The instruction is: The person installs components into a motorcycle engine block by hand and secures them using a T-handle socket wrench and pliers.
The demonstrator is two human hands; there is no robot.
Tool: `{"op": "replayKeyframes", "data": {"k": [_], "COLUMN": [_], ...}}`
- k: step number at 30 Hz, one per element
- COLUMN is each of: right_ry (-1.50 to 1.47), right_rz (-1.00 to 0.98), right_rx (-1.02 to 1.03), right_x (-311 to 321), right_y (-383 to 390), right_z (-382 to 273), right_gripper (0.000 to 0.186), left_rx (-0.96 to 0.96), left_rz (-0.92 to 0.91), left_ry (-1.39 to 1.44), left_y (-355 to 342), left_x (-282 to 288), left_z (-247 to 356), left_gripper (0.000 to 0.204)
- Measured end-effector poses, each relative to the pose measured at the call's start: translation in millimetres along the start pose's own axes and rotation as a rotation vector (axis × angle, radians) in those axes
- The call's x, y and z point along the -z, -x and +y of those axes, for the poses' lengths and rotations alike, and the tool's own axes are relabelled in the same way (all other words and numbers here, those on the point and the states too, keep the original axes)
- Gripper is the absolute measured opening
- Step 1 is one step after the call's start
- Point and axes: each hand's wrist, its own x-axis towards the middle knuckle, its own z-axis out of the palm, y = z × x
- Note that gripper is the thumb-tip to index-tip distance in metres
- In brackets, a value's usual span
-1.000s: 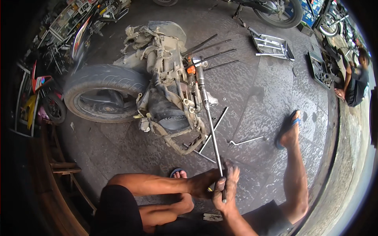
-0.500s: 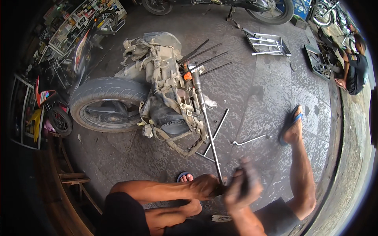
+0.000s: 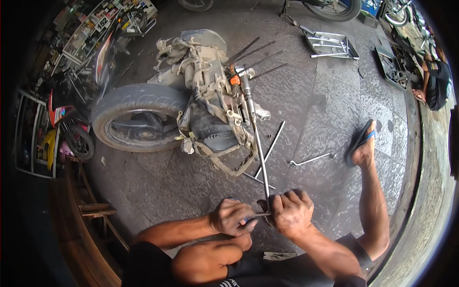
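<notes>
A partly stripped motorcycle [image 3: 205, 91], coated with dried mud, lies on its side in front of me. A long metal T-handle wrench [image 3: 259, 153] runs from an orange-marked part on its right side down toward me. My left hand [image 3: 233, 217] is closed around the left end of the crossbar, and my right hand [image 3: 292, 212] is wrapped round its right side, against the shaft's near end. The wrench's far end meets the motorcycle, but the fastener there is too small to make out.
To the right of the motorcycle lie another T-shaped wrench [image 3: 274, 150] and a bent rod wrench [image 3: 313, 159]. Farther off are a metal tray of tools [image 3: 330, 44] and a dark tray of parts [image 3: 392, 67]. A person [image 3: 434, 81] sits far right. A wooden bench [image 3: 79, 229] stands left.
My left hand has moved left and up onto the crossbar. My right hand, blurred before, has settled closed on the wrench. The view has shifted slightly.
</notes>
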Motion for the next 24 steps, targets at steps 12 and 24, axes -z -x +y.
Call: {"op": "replayKeyframes", "data": {"k": [12, 24], "right_ry": [-1.964, -0.976], "right_rz": [0.485, -0.165], "right_rx": [-0.868, -0.781], "right_x": [-139.1, -42.6], "right_y": [51.8, 27.1], "right_z": [-85.5, -23.0], "right_gripper": [0.031, 0.078], "left_rx": [-0.271, 0.200], "left_rz": [-0.490, -0.040], "left_ry": [-0.029, 0.120], "left_y": [-148.1, 35.4], "left_x": [-83.7, -58.7], "left_z": [44.5, -21.6], "left_gripper": [0.029, 0.029]}}
